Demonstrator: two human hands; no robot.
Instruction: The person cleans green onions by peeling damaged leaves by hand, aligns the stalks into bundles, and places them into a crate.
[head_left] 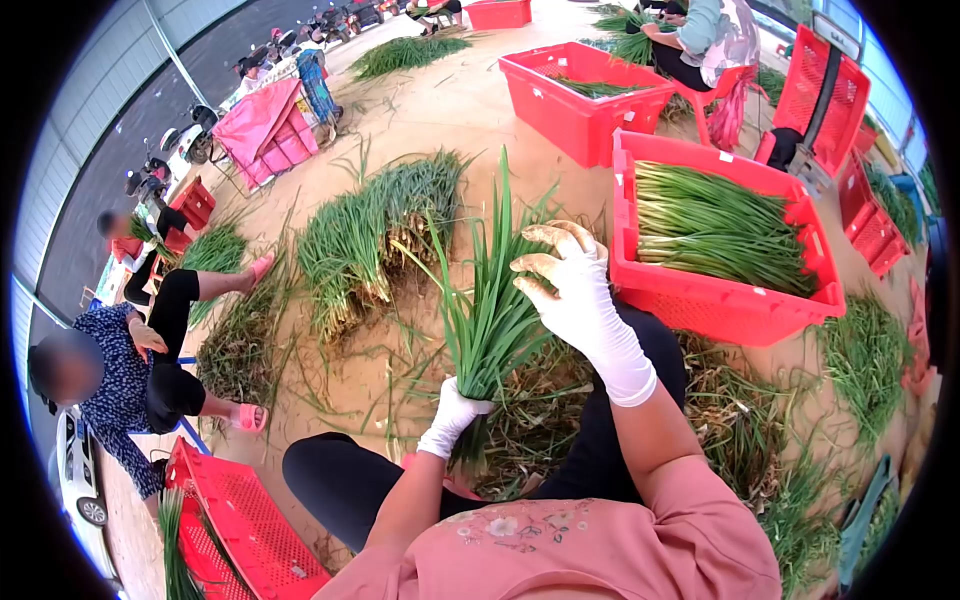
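Note:
My left hand point(457, 412), in a white glove, is wrapped round the lower part of a bunch of garlic chives point(490, 325). The long green leaves fan upward from my fist. Just right of the leaf tips, my gloved right hand point(570, 275) is raised with its fingers curved and apart, and I see nothing in it. Its fingertips look stained brown. Beyond the bunch, a large heap of chives point(380, 235) with roots on lies on the ground. At right, a red crate point(735, 320) holds neatly laid chives point(720, 228).
Plant scraps point(735, 410) lie round my legs. Another red crate point(590, 125) stands farther back. At left, a seated person point(120, 350) reaches to a red crate point(250, 520). A person point(705, 45) sits at the upper right. Loose chives point(865, 365) lie at far right.

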